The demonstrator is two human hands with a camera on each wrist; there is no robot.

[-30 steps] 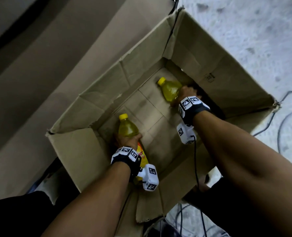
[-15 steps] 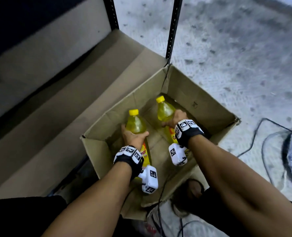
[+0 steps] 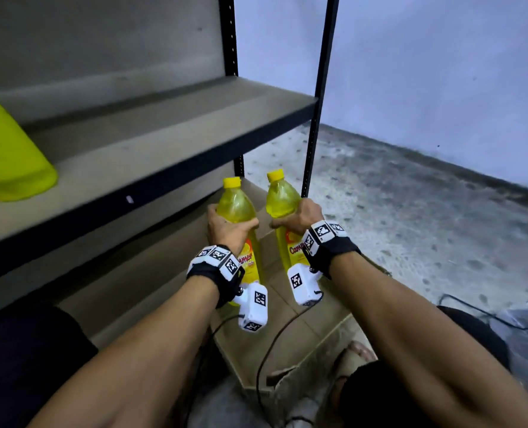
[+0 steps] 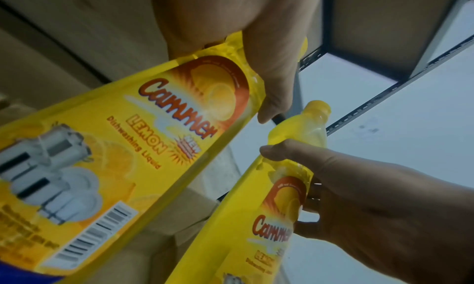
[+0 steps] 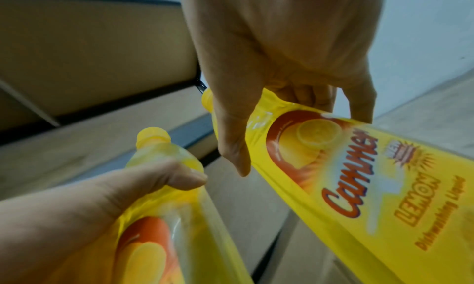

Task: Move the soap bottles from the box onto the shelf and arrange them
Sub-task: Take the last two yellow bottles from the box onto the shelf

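Note:
My left hand (image 3: 225, 227) grips a yellow soap bottle (image 3: 236, 205) around its shoulder, upright, yellow cap on top. My right hand (image 3: 299, 216) grips a second yellow soap bottle (image 3: 281, 196) the same way, just to the right. Both bottles hang above the open cardboard box (image 3: 302, 335), below the front edge of the grey shelf board (image 3: 151, 143). In the left wrist view the left bottle (image 4: 123, 146) shows its lemon label under my left hand (image 4: 256, 65), with the other bottle (image 4: 282, 197) beside it. The right wrist view shows the right bottle (image 5: 359, 176) held by my right hand (image 5: 269, 85).
More yellow bottles (image 3: 6, 149) lie or lean at the shelf's far left. Black slotted uprights (image 3: 318, 97) frame the shelf's right end. A lower shelf board (image 3: 151, 267) sits behind the box. Concrete floor (image 3: 410, 211) and cables (image 3: 518, 304) are to the right.
Both hands have lifted their bottles up out of the box to just under the shelf edge. The head view has tilted up from the box to the shelf.

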